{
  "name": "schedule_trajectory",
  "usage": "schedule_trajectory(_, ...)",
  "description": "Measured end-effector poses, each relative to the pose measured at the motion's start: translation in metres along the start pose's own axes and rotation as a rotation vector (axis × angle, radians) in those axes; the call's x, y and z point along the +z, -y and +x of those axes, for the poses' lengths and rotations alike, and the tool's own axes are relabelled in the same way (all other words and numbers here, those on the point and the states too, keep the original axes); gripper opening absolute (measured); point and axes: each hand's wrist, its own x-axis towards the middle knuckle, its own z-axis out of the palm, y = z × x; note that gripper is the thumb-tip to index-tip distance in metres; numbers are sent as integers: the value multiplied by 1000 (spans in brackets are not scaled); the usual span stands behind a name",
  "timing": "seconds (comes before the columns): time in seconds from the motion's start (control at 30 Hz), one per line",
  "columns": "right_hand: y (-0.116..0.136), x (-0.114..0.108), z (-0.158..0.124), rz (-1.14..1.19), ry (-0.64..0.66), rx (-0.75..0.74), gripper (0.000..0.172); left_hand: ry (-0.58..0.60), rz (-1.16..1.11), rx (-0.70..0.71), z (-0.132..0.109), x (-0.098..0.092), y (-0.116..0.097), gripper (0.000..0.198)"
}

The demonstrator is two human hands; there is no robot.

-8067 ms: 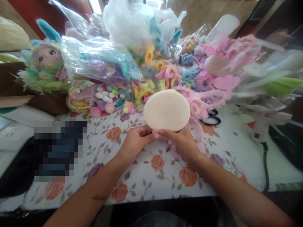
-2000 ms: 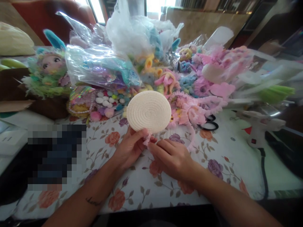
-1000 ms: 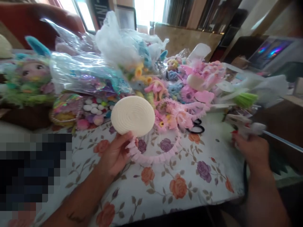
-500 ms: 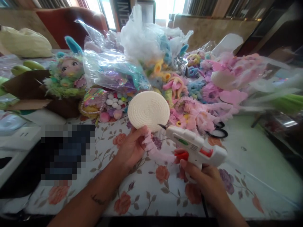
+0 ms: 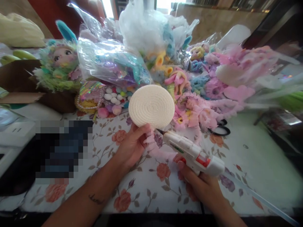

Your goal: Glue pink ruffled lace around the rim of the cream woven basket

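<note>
Head view: left hand pinching cream disc and pink trim above surface; right hand gripping glue gun, nozzle just beside disc edge. Gluing step likely; next needs steady nozzle contact.

Left hand: raised, fingers pinched closed, forearm extended forward.
Right hand: fist clenched, index finger extended.

A floral cloth covers the tabletop. Behind it stand a red-brown chair and a bright, sunlit window.
</note>
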Motion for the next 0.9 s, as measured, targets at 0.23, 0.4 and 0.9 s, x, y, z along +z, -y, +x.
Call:
schedule_trajectory(0.23,0,2,-1,-13,-14,29,42,19,17,-67,-2,3,-1,30)
schedule_trajectory(0.4,-1,3,0,-11,-7,8,37,56,30,-78,-4,3,-2,28)
schedule_trajectory(0.9,-1,-1,7,-25,-34,-209,44,40,-15,-16,-1,2,-1,28)
